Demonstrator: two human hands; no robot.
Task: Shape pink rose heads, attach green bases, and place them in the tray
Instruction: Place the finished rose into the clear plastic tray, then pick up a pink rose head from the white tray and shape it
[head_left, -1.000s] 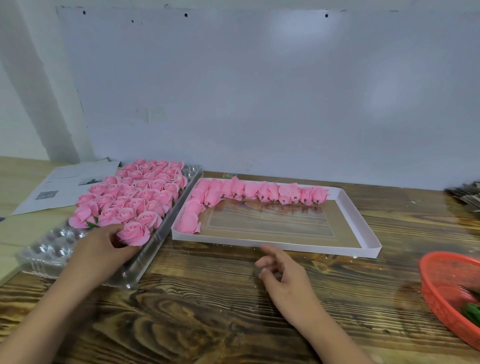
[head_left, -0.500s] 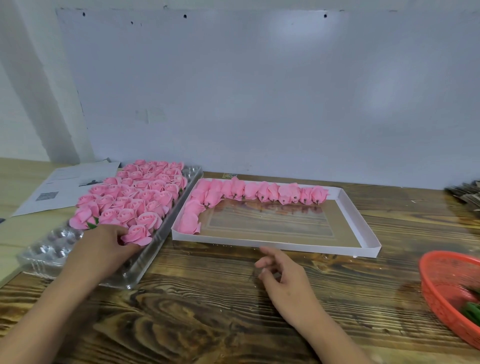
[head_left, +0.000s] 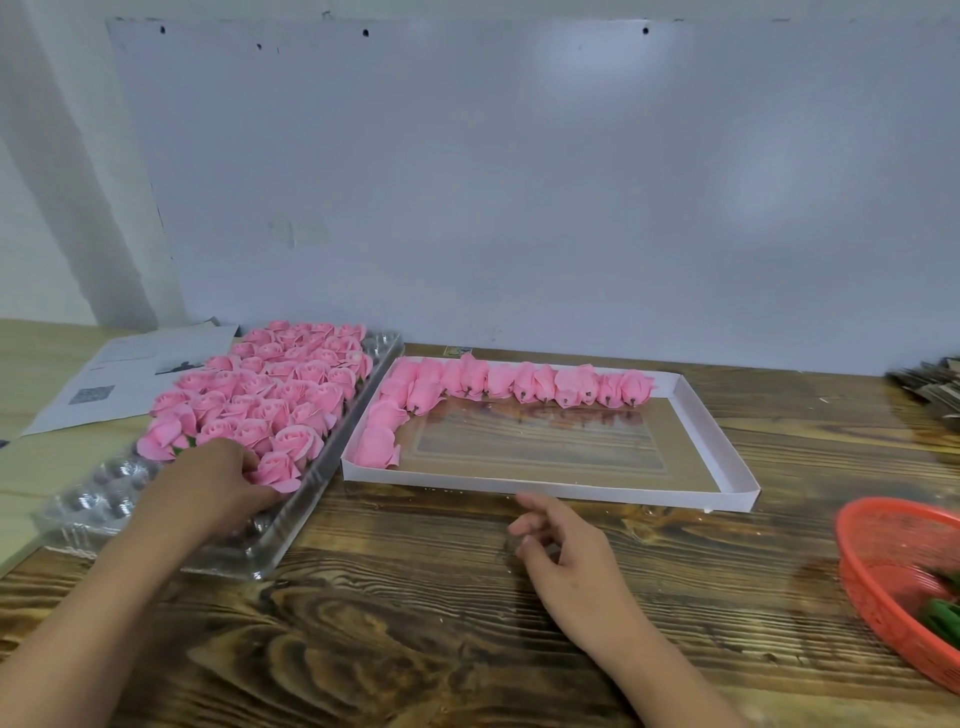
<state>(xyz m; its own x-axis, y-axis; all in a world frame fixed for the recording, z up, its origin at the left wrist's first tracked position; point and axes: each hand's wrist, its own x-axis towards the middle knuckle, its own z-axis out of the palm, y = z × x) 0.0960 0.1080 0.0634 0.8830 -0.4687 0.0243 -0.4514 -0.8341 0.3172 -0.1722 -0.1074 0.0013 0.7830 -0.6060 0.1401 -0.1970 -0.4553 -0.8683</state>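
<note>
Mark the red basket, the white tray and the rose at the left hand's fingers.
red basket (head_left: 862, 551): head view, on its left rim.
white tray (head_left: 545, 491): head view, on its near wall.
rose (head_left: 280, 470): head view, on its petals beside the left hand (head_left: 218, 483).

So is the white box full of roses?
No, mostly empty. Roses line only the far and left sides of the white box; its clear bottom shows bare.

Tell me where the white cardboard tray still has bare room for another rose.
The white cardboard tray is bare across its middle and right, bordered by the back row of pink roses and the left column. Those two edges are crowded.
</note>
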